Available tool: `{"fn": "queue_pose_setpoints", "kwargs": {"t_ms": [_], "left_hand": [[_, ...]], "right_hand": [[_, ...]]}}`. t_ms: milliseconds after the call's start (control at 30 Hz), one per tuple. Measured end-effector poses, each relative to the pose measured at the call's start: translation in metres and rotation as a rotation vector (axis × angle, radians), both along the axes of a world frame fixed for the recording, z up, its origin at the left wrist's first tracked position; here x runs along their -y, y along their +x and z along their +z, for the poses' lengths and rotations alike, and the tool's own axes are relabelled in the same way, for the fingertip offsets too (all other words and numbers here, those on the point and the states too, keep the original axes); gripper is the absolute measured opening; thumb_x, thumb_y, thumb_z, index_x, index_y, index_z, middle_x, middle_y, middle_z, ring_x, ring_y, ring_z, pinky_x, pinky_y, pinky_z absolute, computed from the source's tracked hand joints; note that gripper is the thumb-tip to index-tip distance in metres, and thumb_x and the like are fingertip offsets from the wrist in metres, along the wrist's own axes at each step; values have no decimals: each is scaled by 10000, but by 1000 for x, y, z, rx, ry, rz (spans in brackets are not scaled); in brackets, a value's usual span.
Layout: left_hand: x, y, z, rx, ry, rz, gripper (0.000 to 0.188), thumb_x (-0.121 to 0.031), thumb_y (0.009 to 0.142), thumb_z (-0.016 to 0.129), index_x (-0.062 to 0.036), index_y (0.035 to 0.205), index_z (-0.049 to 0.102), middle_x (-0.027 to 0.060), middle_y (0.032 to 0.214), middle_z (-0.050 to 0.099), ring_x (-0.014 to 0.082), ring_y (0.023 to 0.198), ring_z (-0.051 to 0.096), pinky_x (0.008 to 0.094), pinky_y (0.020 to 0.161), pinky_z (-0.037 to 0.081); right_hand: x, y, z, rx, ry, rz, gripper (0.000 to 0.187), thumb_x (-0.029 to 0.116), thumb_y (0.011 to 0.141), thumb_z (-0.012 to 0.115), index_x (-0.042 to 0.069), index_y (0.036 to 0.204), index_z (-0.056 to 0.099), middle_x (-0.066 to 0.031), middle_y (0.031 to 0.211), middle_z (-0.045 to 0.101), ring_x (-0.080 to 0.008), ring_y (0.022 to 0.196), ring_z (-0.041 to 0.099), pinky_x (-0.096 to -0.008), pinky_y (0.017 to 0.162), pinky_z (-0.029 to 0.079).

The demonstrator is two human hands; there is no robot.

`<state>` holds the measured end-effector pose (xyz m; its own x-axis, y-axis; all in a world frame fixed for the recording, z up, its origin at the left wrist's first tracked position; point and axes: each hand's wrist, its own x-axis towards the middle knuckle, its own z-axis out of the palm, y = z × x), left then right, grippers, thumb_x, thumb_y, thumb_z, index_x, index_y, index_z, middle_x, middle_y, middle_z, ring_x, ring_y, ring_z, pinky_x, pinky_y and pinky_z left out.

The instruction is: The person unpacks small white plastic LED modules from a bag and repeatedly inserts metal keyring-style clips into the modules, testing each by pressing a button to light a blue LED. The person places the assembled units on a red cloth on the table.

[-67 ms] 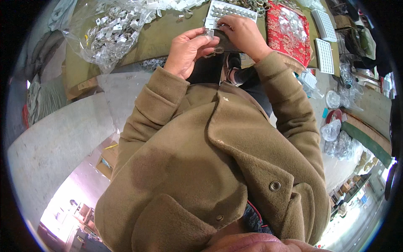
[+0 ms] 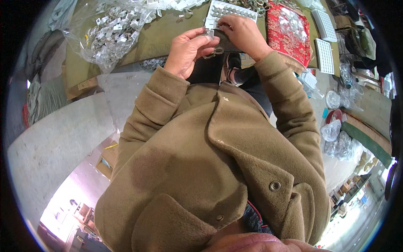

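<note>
Near the table's front edge, my left hand (image 2: 184, 52) is closed, pinching a small clear plastic case (image 2: 209, 32) between thumb and fingers. A thin dark loop (image 2: 218, 51) dangles just under those fingertips; whether it joins the case I cannot tell. My right hand (image 2: 247, 37) reaches in from the right, its fingers bent together at the near side of a white tray (image 2: 210, 22). Anything in that pinch is hidden or too small to name. Rows of round silver discs (image 2: 235, 10), like button cells, fill much of the tray.
A clear plastic bag (image 2: 113, 38) heaped with small white and clear parts lies left on the green table (image 2: 168, 38). Right of the tray is a red patterned cloth (image 2: 281, 48) with clear pieces on it. White gridded trays (image 2: 325, 56) stand along the right edge.
The dark loop under my left fingers hangs slightly differently and shows more clearly. Both hands stay almost where they were.
</note>
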<state>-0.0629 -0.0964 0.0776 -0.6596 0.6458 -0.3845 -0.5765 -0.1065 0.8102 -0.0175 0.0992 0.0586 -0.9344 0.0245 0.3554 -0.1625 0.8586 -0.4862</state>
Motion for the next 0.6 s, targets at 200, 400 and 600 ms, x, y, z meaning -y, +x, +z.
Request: {"fn": "queue_pose_setpoints", "kwargs": {"t_ms": [200, 400, 600], "left_hand": [[1, -1, -1, -1, -13, 8, 295, -81, 924, 588, 19, 1202, 593, 126, 1038, 689, 153, 930, 682, 215, 731, 576], [-3, 0, -10, -4, 28, 33, 225, -51, 890, 618, 18, 1102, 649, 83, 949, 698, 113, 811, 665, 221, 701, 540], [-7, 3, -15, -65, 40, 51, 223, -36, 885, 611, 21, 1097, 652, 51, 927, 678, 107, 788, 649, 225, 706, 536]], "right_hand": [[-2, 1, 14, -3, -115, -54, 131, 132, 827, 625, 25, 901, 642, -137, 798, 647, -285, 733, 623, -380, 671, 502], [24, 31, 33, 110, -586, 14, 185, 171, 821, 682, 24, 925, 642, -100, 739, 635, -158, 651, 610, -297, 634, 500], [39, 31, 33, -32, -332, -33, 139, 116, 802, 665, 36, 883, 585, -131, 762, 611, -313, 701, 628, -371, 609, 497]]}}
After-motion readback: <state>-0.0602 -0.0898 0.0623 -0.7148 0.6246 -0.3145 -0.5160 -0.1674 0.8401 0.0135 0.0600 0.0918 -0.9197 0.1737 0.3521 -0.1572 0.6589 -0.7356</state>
